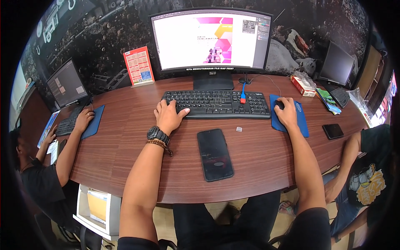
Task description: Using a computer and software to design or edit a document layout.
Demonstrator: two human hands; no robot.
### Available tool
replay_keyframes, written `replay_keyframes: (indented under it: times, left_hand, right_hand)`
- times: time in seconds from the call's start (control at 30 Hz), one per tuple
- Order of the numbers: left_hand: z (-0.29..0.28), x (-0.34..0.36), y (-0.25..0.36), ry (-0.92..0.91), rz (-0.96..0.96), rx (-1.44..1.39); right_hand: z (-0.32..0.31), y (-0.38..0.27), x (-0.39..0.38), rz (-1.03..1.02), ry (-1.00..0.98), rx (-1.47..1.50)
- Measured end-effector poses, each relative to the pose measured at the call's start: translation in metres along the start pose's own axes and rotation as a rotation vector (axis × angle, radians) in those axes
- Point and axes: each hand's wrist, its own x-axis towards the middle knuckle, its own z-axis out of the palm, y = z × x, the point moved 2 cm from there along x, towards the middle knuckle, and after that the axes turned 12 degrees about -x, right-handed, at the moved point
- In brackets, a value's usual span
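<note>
Two hands lie before me on the desk, watched from a distance through the head camera. The left hand rests on the left end of the black keyboard, its fingers spread wide over the keys and its thumb angled out toward the near edge; nothing is gripped there, and I judge the spread lets several keys be reached without shifting the wrist. At the right, beyond the keyboard's end, the right hand is curled narrowly around a dark mouse, mostly hidden beneath the palm, so I cannot tell whether a button is pressed. Under it lies a blue mouse pad, probably there to give the mouse an even surface. The curved monitor stands at the far side, behind the keyboard, likely centred so that the screen faces the wearer squarely; it shows a page layout in pink, orange and purple. A blue cable runs down from the far side, its red plug resting on the keyboard's right part, perhaps for easy reach. Nearer me, a phone lies flat between the forearms, dark screen up, apparently parked clear of both hands.
</note>
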Motion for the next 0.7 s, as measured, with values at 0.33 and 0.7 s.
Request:
replay_keyframes:
  times: [0.33,0.7]
  left_hand:
    - [0.002,0.003,-0.004,-0.003,0.001,-0.073]
    - [0.001,0.003,0.001,-0.024,-0.022,-0.083]
  right_hand:
    - [0.001,0.003,0.001,-0.055,-0.007,0.015]
    - [-0.005,-0.003,-0.002,-0.196,-0.021,0.076]
